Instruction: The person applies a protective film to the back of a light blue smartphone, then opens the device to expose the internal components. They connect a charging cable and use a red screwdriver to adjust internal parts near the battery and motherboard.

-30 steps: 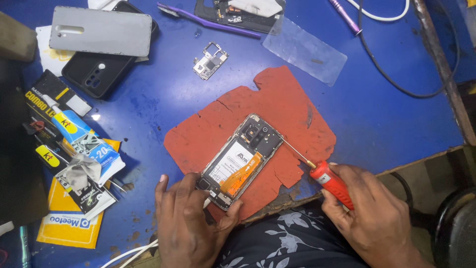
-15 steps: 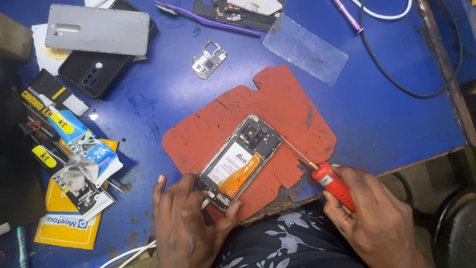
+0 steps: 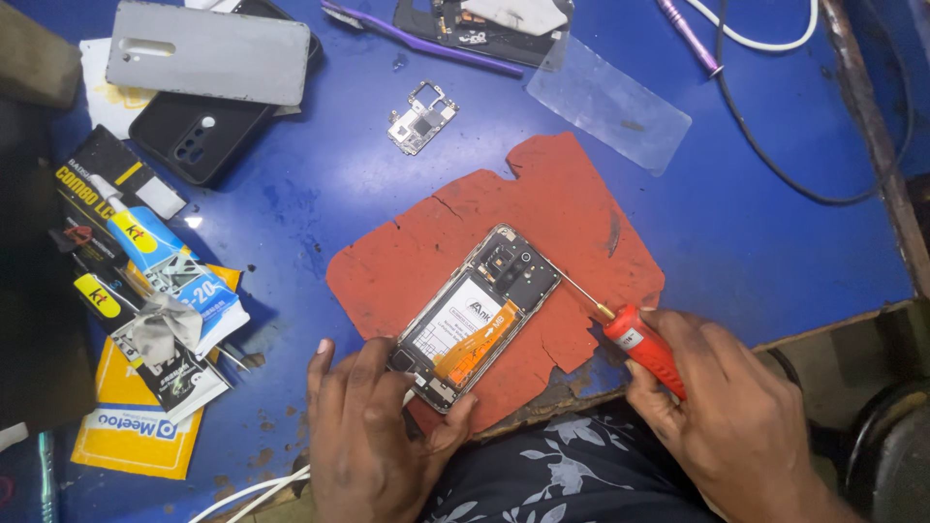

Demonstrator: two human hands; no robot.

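An opened phone [image 3: 475, 315], back cover off, lies tilted on a torn red mat [image 3: 572, 208] on the blue table. My left hand [image 3: 373, 436] steadies the phone's near end with fingers on both sides. My right hand [image 3: 722, 412] grips a red-handled screwdriver [image 3: 639, 344]; its thin metal tip meets the phone's upper right edge near the camera block.
A grey back cover [image 3: 208, 66] and black case [image 3: 189, 136] lie at the far left. A small metal shield plate [image 3: 421, 118], clear film [image 3: 608, 105], purple tool [image 3: 426, 39], glue packets [image 3: 145, 281] and black cable [image 3: 775, 165] surround the mat. The table's front edge runs by my lap.
Both hands and the screwdriver stay in nearly the same place; only a slight shift of the view shows.
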